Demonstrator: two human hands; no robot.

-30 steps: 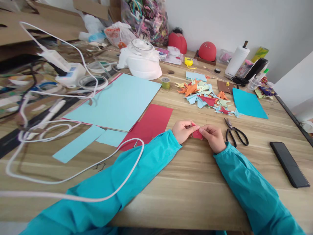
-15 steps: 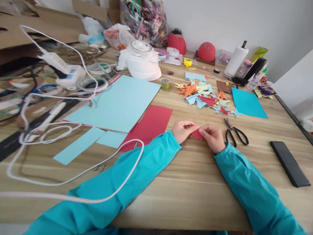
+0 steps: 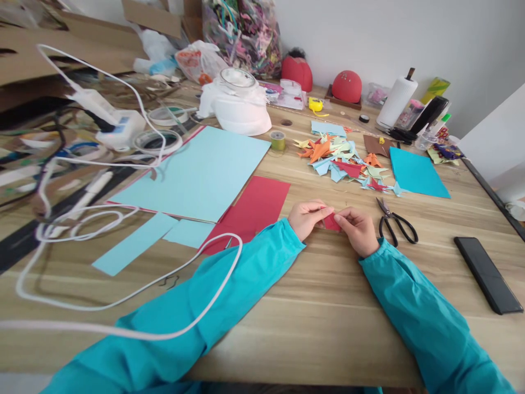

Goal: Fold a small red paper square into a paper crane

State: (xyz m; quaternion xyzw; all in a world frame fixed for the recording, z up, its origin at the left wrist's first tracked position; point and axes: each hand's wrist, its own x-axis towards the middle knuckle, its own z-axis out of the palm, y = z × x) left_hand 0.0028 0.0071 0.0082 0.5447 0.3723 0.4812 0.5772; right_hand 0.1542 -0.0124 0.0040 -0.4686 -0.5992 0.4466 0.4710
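- The left hand (image 3: pixel 304 220) pinches one side of the red piece (image 3: pixel 331 221).
- The right hand (image 3: pixel 359 230) pinches the other.
- Light, even pressure should keep its edges aligned.

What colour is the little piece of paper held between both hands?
Red; the paper shows best in the head view.

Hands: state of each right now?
Left hand: closed, holding a small piece of red paper.
Right hand: closed, holding the same piece.
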